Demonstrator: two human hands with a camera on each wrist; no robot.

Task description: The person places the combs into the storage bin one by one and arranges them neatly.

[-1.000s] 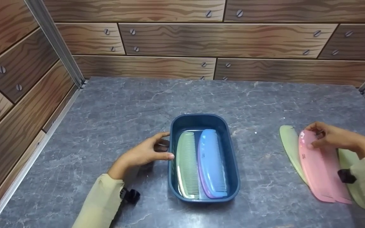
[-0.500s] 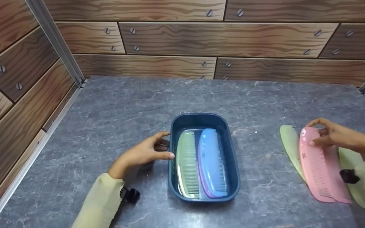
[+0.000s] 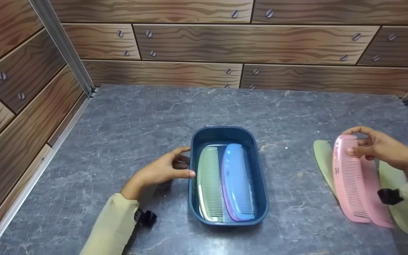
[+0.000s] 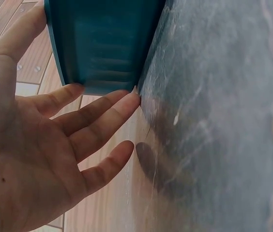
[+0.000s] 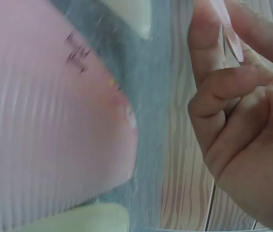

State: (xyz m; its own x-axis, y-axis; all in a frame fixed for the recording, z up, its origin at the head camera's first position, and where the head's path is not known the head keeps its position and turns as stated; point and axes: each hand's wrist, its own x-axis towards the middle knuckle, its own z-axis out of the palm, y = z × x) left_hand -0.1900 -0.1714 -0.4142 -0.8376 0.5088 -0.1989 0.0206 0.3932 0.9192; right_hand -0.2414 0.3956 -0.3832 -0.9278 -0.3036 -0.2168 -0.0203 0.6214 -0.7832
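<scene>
My right hand (image 3: 390, 150) pinches the top end of a pink comb (image 3: 347, 180) between thumb and fingers. It is raised over a second pink comb (image 3: 375, 198), which shows large in the right wrist view. Two green combs lie beside it, a left one (image 3: 322, 161) and a right one (image 3: 398, 205), partly behind the sleeve. My left hand (image 3: 161, 168) rests against the left side of a dark blue box (image 3: 263, 177), thumb on the rim. In the left wrist view its fingers (image 4: 105, 118) are spread, fairly straight. In the box are a green comb (image 3: 209, 184) and a blue comb (image 3: 236, 177) over a purple-edged one.
The combs and box stand on a grey marbled tabletop (image 3: 147, 117). Wood-patterned panels (image 3: 190, 42) close off the back and left, with a metal post (image 3: 64, 46) at the left corner. Bare tabletop lies between the box and the right-hand combs.
My right hand has lifted the top pink comb off the other pink comb, upward and slightly tilted. My left hand and the box have stayed in place.
</scene>
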